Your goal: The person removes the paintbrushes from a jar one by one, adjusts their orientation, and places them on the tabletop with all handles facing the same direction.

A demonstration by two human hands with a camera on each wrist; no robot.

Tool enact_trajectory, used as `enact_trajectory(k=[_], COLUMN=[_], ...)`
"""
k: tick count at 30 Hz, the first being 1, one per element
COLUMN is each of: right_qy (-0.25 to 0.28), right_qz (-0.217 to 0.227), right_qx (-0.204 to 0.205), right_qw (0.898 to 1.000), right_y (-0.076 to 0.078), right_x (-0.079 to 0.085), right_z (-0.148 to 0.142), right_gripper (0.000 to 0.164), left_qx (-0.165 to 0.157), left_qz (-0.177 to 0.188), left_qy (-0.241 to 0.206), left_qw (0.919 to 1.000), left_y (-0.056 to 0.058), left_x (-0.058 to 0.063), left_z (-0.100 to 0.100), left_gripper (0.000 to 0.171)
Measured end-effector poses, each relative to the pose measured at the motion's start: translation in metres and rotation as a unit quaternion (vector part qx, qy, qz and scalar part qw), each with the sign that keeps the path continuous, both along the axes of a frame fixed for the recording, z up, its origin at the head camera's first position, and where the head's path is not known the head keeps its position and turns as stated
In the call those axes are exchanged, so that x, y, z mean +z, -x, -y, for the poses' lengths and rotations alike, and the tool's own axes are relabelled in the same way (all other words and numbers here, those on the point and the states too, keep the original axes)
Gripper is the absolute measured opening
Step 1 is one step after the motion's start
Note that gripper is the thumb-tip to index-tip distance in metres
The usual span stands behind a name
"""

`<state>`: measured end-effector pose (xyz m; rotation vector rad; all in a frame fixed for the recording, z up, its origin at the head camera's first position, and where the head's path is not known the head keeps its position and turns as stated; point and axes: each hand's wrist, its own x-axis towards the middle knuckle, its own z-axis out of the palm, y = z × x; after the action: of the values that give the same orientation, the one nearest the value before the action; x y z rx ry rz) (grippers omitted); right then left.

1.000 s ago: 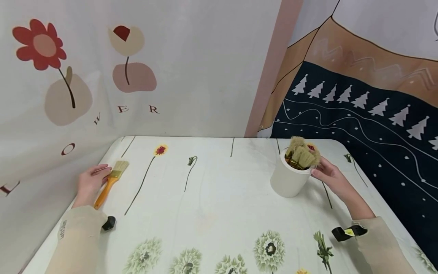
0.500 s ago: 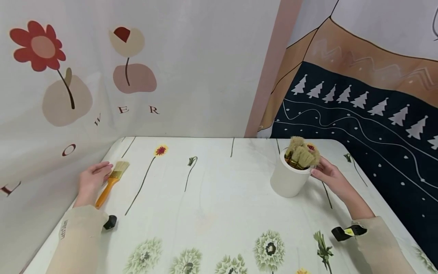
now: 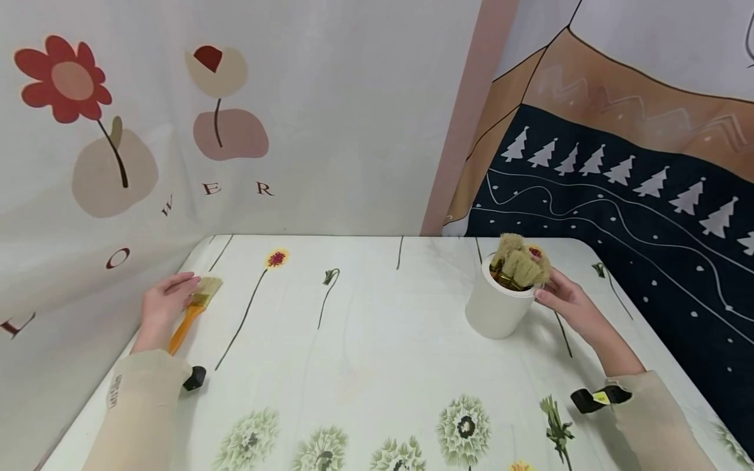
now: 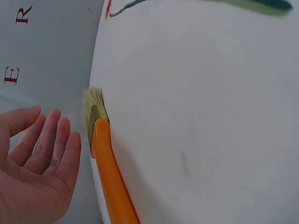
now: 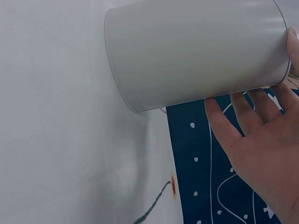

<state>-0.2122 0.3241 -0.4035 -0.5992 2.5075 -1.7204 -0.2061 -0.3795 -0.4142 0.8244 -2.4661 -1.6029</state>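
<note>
A paintbrush (image 3: 190,322) with an orange handle and pale bristles lies at the table's left side. Beside it is my left hand (image 3: 165,304), whose fingertips overlap its metal band in the head view. In the left wrist view this hand (image 4: 44,168) has loosely bent fingers, and a gap shows between them and the brush (image 4: 110,172). At the right stands a white pot (image 3: 493,314) with several brushes (image 3: 518,265) in it, bristles up. My right hand (image 3: 571,304) touches the pot's side with nearly straight fingers, its thumb at the rim; some fingertips are hidden.
The table (image 3: 383,353) has a white cloth printed with flowers and dandelions. Behind and to the left hangs a pale flower-print curtain (image 3: 341,131). A dark cloth with printed trees (image 3: 595,196) borders the right side. Both wrists wear black cameras.
My left hand has shifted slightly right and forward, and its fingers now overlap the paintbrush's metal band. The right hand and the pot have stayed in place.
</note>
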Motion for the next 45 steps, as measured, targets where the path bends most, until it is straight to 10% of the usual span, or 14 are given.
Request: enact_trajectory(k=[19, 31, 45], right_qy=[-0.006, -0.011, -0.003], right_qz=[0.009, 0.013, 0.011], right_qx=[-0.011, -0.016, -0.012], right_qw=[1.000, 1.000, 1.000], right_y=[-0.001, 0.000, -0.001], right_x=[0.002, 0.003, 0.002], right_z=[0.002, 0.001, 0.000], right_gripper=[0.063, 0.063, 0.063], left_qx=[-0.041, -0.050, -0.052], left_qz=[-0.124, -0.093, -0.029], left_qy=[-0.123, -0.078, -0.039], left_qw=[0.9838, 0.9913, 0.9975], left_y=[0.009, 0.025, 0.045], left_x=[0.000, 0.000, -0.001], left_z=[-0.020, -0.045, -0.083], left_gripper=[0.020, 0.050, 0.046])
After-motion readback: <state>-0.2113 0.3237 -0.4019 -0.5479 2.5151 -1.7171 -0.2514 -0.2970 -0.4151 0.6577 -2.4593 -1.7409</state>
